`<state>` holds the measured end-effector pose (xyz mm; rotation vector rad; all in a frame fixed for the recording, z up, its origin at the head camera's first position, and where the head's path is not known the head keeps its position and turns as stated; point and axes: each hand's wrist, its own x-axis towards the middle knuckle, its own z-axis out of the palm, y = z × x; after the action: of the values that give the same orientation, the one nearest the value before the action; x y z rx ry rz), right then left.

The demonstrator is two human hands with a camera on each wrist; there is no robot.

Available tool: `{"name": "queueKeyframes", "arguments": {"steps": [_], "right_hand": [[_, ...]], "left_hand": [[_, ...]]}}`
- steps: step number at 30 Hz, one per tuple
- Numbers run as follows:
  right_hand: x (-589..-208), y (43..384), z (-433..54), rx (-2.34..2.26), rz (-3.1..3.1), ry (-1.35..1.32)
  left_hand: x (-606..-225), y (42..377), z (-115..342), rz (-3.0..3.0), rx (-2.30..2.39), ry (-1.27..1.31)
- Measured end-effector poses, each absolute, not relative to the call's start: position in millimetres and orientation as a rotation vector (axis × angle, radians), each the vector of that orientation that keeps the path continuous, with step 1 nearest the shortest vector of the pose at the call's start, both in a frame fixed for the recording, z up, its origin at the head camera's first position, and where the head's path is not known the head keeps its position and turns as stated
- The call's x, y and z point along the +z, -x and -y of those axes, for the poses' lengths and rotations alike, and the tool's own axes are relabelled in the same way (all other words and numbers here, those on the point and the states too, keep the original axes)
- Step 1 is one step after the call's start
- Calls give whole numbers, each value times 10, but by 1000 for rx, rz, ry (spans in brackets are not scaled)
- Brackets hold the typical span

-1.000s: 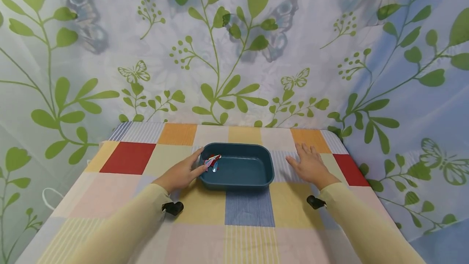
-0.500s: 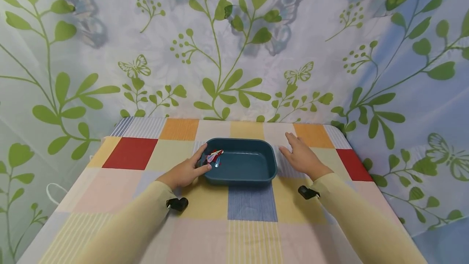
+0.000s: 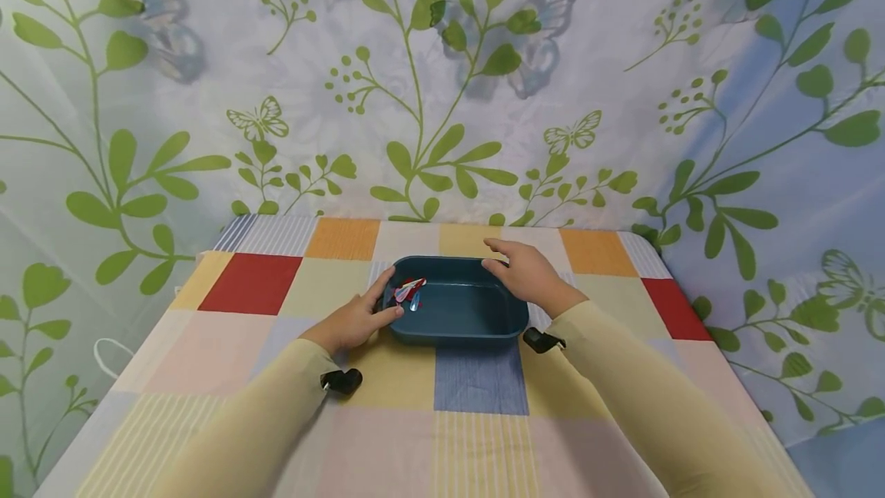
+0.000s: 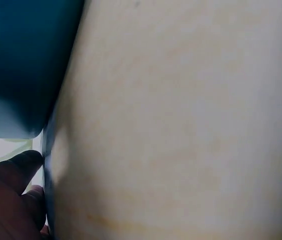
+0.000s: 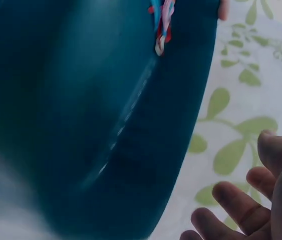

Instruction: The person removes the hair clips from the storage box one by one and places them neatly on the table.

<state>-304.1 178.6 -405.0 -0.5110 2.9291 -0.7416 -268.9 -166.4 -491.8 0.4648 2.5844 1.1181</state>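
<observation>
Tray [image 3: 456,340], quantity one, rests on one table [image 3: 387,452]. I judge it light, stiff and smooth; grasp it by both short ends. Left hand [image 3: 353,321]: fingers spread, unclenched, at the left end. Right hand [image 3: 528,271]: fingers extended, holding nothing, by the far right corner. Clips [image 3: 409,292]: overlapping inside, left end; exact count unclear.

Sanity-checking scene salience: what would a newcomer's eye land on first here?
Probably the dark teal rectangular tub on the patchwork tablecloth, with shiny red, pink and blue pieces, apparently hair clips, in its left end. Then the hands: left hand at the tub's left end, right hand overlapping its far right corner in the head view. Behind, a leaf-and-butterfly-print backdrop fills the upper frame.
</observation>
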Motion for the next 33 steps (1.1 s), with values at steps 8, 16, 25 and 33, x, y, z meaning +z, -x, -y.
{"name": "queueKeyframes", "arguments": {"steps": [8, 16, 25, 33], "right_hand": [[-4024, 3175, -1433, -758, -2880, 634], [-4080, 3300, -1206, -733, -2818, 699], [-4209, 3382, -1014, -726, -2732, 708], [-4334, 3460, -964, -765, -2673, 731]], "left_hand": [[-4883, 2671, 1642, -2582, 1129, -428], [-4872, 2677, 1609, -2585, 1119, -357], [-4906, 2670, 1607, -2591, 1127, -371], [-4925, 2656, 1615, -2600, 1110, -353]]}}
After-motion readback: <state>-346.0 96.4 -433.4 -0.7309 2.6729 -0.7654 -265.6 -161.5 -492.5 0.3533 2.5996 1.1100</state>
